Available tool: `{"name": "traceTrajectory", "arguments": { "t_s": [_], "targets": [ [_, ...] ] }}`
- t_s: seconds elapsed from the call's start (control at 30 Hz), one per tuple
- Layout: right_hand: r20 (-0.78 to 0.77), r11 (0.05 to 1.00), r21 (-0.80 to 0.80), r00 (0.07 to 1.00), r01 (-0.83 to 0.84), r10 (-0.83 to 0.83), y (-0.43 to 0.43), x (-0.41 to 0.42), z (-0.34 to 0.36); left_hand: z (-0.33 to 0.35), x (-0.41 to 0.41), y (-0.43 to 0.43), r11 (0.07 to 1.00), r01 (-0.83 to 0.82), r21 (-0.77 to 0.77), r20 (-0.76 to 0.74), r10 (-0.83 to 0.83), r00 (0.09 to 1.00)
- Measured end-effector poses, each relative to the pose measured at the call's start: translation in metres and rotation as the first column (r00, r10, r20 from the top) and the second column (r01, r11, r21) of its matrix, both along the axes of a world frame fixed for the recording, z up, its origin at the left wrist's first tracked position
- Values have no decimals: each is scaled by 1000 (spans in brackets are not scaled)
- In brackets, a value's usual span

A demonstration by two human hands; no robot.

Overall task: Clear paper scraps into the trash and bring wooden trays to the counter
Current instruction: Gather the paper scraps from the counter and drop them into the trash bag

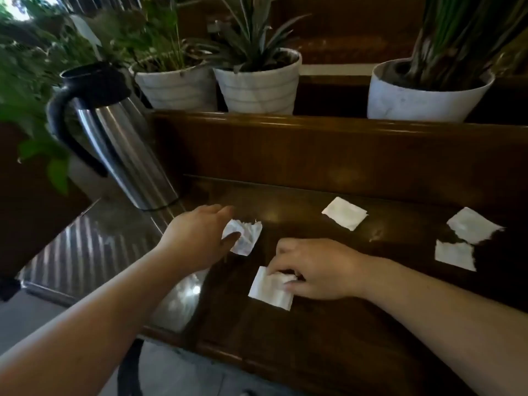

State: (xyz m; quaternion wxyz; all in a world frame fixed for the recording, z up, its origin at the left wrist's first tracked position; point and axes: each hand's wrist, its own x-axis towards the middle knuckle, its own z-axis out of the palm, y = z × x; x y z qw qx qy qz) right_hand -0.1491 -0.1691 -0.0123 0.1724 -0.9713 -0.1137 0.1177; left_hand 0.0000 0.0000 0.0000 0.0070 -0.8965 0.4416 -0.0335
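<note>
Several white paper scraps lie on a dark wooden table (328,352). My left hand (197,238) reaches over a crumpled scrap (245,237), with its thumb and fingers spread and touching the scrap's left edge. My right hand (317,270) pinches the top of another scrap (270,290) near the table's middle, bunching the paper between its fingertips. Three more scraps lie loose to the right: one far scrap (344,213), one torn scrap (471,225) and one below it (454,255). No wooden tray or trash bin is in view.
A steel thermos jug (120,138) with a black handle stands at the table's left end. Behind a raised wooden ledge (314,121) stand three white plant pots (177,87) (258,87) (423,95). Leafy plants fill the far left. A grey floor shows below the table's near edge.
</note>
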Motion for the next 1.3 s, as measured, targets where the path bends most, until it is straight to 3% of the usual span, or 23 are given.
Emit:
{"name": "traceTrajectory", "arguments": {
  "t_s": [0.23, 0.37, 0.57, 0.77, 0.93, 1.03, 1.17, 1.3],
  "targets": [
    [26, 997, -42, 997, 67, -66, 27, 7, -13, -12, 16, -2, 990, 112, 89, -40, -109, 993],
    [67, 987, -40, 986, 157, -155, 32, 6, -13, -19, 24, 2, 981, 182, 63, -38, -180, 983],
    [67, 924, -4, 922, 382, -381, 28, -4, -4, -30, 40, 3, 947, 319, 47, -104, -313, 944],
    [93, 773, -22, 771, 635, -630, 4, -20, 6, -33, 38, -5, 855, 505, -117, -16, -510, 860],
    [226, 549, 9, 533, 836, -815, -43, -22, 11, -19, 36, -10, 720, 617, -319, 75, -629, 773],
    [230, 457, 10, 442, 890, -867, -65, -11, 6, -9, 32, -12, 688, 633, -355, 74, -654, 753],
    [237, 425, -63, 427, 903, -872, -80, 5, -5, 2, 24, -17, 705, 616, -352, 86, -631, 771],
    [129, 489, -97, 498, 867, -857, -86, 7, -14, 8, 15, -24, 717, 599, -356, 93, -611, 786]
  ]
}}
